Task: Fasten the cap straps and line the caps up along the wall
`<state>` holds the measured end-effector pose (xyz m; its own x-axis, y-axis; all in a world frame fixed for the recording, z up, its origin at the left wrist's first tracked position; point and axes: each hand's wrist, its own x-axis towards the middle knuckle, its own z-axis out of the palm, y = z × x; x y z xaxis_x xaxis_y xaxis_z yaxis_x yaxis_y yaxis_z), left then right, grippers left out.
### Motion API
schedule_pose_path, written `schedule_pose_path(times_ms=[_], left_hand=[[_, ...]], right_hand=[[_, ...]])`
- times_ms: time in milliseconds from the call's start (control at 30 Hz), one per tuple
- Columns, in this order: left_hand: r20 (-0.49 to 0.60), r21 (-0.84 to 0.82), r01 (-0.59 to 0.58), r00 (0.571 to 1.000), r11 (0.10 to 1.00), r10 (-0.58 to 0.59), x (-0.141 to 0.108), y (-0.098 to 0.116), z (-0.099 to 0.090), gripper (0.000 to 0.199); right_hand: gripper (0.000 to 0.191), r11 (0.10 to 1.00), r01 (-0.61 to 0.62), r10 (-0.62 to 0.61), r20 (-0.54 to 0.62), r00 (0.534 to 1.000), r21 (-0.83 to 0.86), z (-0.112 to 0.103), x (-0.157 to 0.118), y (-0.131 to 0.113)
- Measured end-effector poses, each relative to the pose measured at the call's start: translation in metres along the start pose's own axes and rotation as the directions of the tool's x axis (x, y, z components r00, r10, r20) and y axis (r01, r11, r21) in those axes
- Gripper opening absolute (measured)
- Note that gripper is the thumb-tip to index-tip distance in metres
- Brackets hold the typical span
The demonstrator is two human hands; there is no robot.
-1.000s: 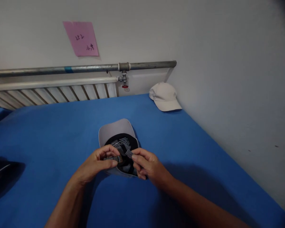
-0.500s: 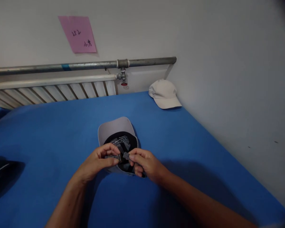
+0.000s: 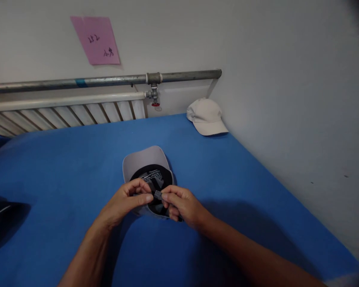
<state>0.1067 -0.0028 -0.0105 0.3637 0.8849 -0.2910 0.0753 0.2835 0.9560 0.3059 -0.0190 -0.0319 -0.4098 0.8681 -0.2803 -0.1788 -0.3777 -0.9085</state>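
Observation:
A grey baseball cap (image 3: 145, 156) lies upside down on the blue surface, its brim facing away from me and its dark lining showing. My left hand (image 3: 128, 201) pinches the left part of the back strap between thumb and fingers. The thumb covers the buckle there. Between the thumb and index finger of my right hand (image 3: 182, 203) is the loose strap end (image 3: 158, 195), its tip pointing left at my left thumb. A small gap separates the tip from that thumb.
A beige cap (image 3: 206, 115) sits by the wall at the far right corner of the blue surface (image 3: 62, 167). Behind it run a metal pipe (image 3: 113, 81) with a valve and a white radiator (image 3: 86, 114). A dark object (image 3: 4, 217) lies at the left edge.
My left thumb has moved up over the buckle, which showed before and is now hidden. The right hand keeps its pinch on the strap end. The view has shifted slightly.

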Motion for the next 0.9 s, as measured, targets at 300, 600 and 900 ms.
schedule_pose_path(times_ms=[300, 600, 900], left_hand=[[-0.027, 0.089, -0.012, 1.0, 0.996, 0.015, 0.0013, 0.0011, 0.0031, 0.026], [-0.046, 0.128, -0.005, 0.999, 0.992, 0.011, 0.0036, 0.0012, 0.0059, 0.03], [-0.043, 0.066, 0.008, 0.999, 0.998, -0.006, 0.0022, 0.0022, 0.0044, 0.017]], right_hand=[[0.016, 1.0, 0.004, -0.004, -0.004, 1.0, -0.013, 0.0006, -0.0001, -0.0008], [0.015, 1.0, 0.013, -0.013, -0.021, 1.0, -0.026, 0.0019, -0.0016, -0.0035], [0.015, 1.0, 0.0, 0.0, -0.015, 1.0, 0.004, 0.0, 0.001, 0.0004]])
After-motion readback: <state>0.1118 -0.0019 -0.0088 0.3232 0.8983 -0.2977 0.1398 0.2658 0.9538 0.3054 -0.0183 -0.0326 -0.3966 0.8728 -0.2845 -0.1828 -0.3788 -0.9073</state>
